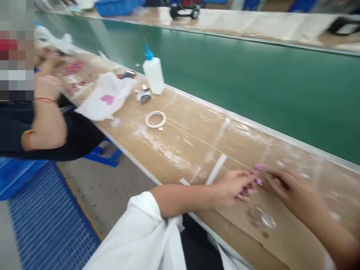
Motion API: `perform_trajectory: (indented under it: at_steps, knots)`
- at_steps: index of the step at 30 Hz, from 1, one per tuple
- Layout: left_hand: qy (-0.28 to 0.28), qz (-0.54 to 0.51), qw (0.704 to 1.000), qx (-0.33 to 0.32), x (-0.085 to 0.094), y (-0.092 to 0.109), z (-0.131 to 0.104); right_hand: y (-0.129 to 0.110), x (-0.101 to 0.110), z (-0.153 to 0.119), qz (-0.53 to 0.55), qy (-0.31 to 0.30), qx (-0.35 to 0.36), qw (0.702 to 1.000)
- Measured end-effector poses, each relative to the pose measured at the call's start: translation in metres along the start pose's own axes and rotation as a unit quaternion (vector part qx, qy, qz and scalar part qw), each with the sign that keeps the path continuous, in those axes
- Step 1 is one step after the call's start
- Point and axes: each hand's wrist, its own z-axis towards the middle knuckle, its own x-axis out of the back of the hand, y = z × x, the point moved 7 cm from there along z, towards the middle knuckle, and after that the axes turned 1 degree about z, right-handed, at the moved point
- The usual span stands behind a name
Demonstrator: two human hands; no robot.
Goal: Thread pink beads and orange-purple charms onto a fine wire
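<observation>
Over the brown work surface, my left hand (234, 187) is closed around several small pink and purple pieces (259, 167), whose exact kind is too blurred to tell. Some of them stick out past the fingertips. My right hand (287, 183) is just to the right, its fingers curled close to the pink pieces; whether it grips one is hidden by blur. Below both hands, a small clear round dish (267, 220) lies on a sheet of cardboard (284, 243).
A white bottle with a blue nozzle (153, 73), a tape roll (155, 119) and a white sheet with pink pieces (101, 90) lie leftward. A co-worker's arm (50, 112) reaches in at left. Beyond the bench runs a green belt (239, 75).
</observation>
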Motion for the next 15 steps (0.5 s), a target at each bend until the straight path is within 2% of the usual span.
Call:
perform_trajectory:
  at_steps: [1,4,7,15]
  knots:
    - [0.016,-0.001,1.000,-0.003,0.002,0.001,0.000,0.002,-0.002,-0.005,-0.005,-0.026,-0.008,1.000]
    - [0.020,0.000,1.000,0.000,0.002,0.001,0.003,0.008,0.005,-0.010,-0.025,0.028,-0.023,0.999]
    - [0.029,0.019,0.999,-0.001,0.004,0.000,0.005,0.014,0.003,-0.008,-0.039,0.039,-0.039,0.998]
    - [0.033,0.046,0.998,-0.009,0.003,-0.001,0.005,0.012,-0.014,-0.005,-0.010,-0.002,-0.012,1.000]
